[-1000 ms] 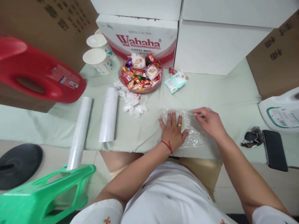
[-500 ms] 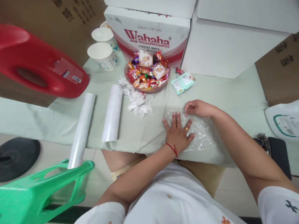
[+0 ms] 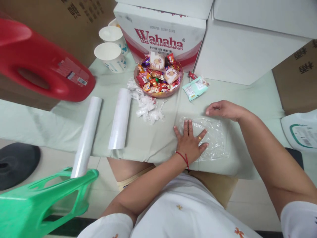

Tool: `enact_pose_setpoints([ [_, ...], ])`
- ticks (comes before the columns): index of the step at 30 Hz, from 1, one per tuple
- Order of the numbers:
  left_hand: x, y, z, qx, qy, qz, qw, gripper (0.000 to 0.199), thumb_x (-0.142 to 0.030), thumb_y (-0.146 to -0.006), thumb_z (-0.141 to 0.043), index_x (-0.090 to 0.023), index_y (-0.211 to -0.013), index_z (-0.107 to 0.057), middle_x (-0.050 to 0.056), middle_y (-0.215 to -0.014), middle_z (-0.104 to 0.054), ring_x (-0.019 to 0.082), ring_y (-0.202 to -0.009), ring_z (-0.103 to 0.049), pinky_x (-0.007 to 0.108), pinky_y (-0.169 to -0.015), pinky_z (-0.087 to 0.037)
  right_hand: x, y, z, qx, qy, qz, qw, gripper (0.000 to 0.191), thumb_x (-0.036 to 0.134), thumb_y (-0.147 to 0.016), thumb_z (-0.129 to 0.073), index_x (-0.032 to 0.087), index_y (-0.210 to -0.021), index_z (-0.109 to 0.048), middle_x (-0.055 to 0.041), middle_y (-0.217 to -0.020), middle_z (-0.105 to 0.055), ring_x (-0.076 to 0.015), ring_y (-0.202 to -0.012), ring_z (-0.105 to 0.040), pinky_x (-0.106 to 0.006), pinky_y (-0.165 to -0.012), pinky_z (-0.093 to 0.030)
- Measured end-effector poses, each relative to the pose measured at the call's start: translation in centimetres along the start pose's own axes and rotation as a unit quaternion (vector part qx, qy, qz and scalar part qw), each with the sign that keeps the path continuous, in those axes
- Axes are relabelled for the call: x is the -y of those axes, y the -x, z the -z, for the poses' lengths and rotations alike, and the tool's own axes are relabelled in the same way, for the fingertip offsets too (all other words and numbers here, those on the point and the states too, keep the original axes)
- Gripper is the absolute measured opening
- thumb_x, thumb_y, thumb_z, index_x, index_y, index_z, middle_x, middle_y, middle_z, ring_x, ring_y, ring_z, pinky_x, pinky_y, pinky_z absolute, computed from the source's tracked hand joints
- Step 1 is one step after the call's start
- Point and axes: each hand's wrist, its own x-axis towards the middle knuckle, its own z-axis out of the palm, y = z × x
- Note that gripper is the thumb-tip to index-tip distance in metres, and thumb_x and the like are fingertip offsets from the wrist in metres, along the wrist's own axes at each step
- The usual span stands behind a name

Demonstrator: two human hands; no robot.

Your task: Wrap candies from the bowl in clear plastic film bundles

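Note:
My left hand (image 3: 190, 143) lies flat with fingers spread, pressing a thin clear plastic bag (image 3: 216, 140) against the cloth. A red string bracelet circles the wrist, and a ring sits on one finger. The sheet is spread near the table's front edge, creased, with its left part under my palm. My right hand (image 3: 224, 110) hovers just past the bag's far right edge, fingers loosely bent and a gap beside the thumb. Nothing shows in it.
A candy bowl (image 3: 158, 94), crumpled plastic (image 3: 148, 110) and a mint-green packet (image 3: 195, 88) lie beyond my hands. Two white rolls (image 3: 120, 119) rest leftward, near a red jug (image 3: 74, 79) and paper cups (image 3: 111, 58). Boxes (image 3: 163, 33) line the back; a white bottle (image 3: 300, 129) stands right.
My right hand has let go of the bag's far edge and moved right, off the plastic. The bag lies flatter and more spread out. My left hand stays in place on it.

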Motion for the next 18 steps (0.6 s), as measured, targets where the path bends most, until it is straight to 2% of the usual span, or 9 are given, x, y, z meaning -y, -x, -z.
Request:
enact_pose_setpoints([
  [3, 0.0, 0.0, 0.1, -0.003, -0.003, -0.003, 1.0, 0.062, -0.067, -0.097, -0.051, -0.046, -0.156, -0.046, 0.015, -0.174, -0.021, 0.047, -0.161, -0.007, 0.088, -0.113, -0.002, 0.7, -0.1, -1.3, 0.074, 0.045, 0.018, 0.996, 0.046, 0.055, -0.065, -0.084, 0.021, -0.096, -0.078, -0.0016, -0.083, -0.073, -0.0153, -0.072, -0.061, -0.027, -0.066, -0.045],
  [6, 0.0, 0.0, 0.1, 0.0, -0.004, -0.004, 1.0, 0.061, -0.067, -0.098, -0.051, -0.048, -0.156, -0.046, 0.014, -0.175, -0.021, 0.046, -0.161, -0.007, 0.087, -0.113, -0.003, 0.8, -0.5, -1.5, 0.095, 0.042, 0.021, 0.994, 0.037, 0.053, -0.067, -0.081, 0.021, -0.084, -0.078, 0.0002, -0.072, -0.069, -0.0137, -0.066, -0.057, -0.027, -0.063, -0.044],
  [10, 0.0, 0.0, 0.0, 0.004, -0.002, -0.002, 1.0, 0.061, -0.068, -0.097, -0.051, -0.049, -0.155, -0.046, 0.013, -0.174, -0.021, 0.047, -0.161, -0.007, 0.088, -0.113, -0.003, -0.2, -1.0, -0.2, 0.066, 0.014, 0.014, 0.998, 0.031, 0.051, -0.07, -0.078, 0.022, -0.079, -0.078, -0.0014, -0.071, -0.07, -0.0146, -0.065, -0.057, -0.028, -0.062, -0.044],
  [13, 0.0, 0.0, 0.0, 0.005, 0.0, -0.001, 1.0, 0.06, -0.067, -0.097, -0.052, -0.049, -0.155, -0.047, 0.014, -0.174, -0.021, 0.047, -0.161, -0.007, 0.087, -0.113, -0.002, -0.7, -0.8, 0.7, 0.013, 0.019, 0.01, 1.0, 0.028, 0.048, -0.071, -0.077, 0.021, -0.078, -0.078, -0.004, -0.079, -0.074, -0.0171, -0.071, -0.06, -0.03, -0.068, -0.047],
  [15, 0.0, 0.0, 0.0, 0.004, 0.002, -0.003, 1.0, 0.06, -0.067, -0.097, -0.052, -0.049, -0.154, -0.047, 0.015, -0.174, -0.021, 0.047, -0.161, -0.008, 0.088, -0.113, -0.002, -0.5, -0.4, 0.6, -0.006, 0.028, 0.022, 0.999, 0.028, 0.048, -0.075, -0.074, 0.021, -0.081, -0.078, -0.005, -0.084, -0.075, -0.0181, -0.075, -0.061, -0.031, -0.072, -0.048],
  [18, 0.0, 0.0, 0.1, 0.0, -0.001, -0.005, 1.0, 0.059, -0.066, -0.098, -0.052, -0.048, -0.154, -0.048, 0.015, -0.174, -0.021, 0.047, -0.161, -0.008, 0.088, -0.113, -0.003, 0.5, 0.2, -0.8, -0.006, 0.05, 0.084, 0.995, 0.034, 0.05, -0.075, -0.073, 0.021, -0.093, -0.077, -0.0047, -0.094, -0.074, -0.0174, -0.078, -0.061, -0.03, -0.073, -0.047],
])
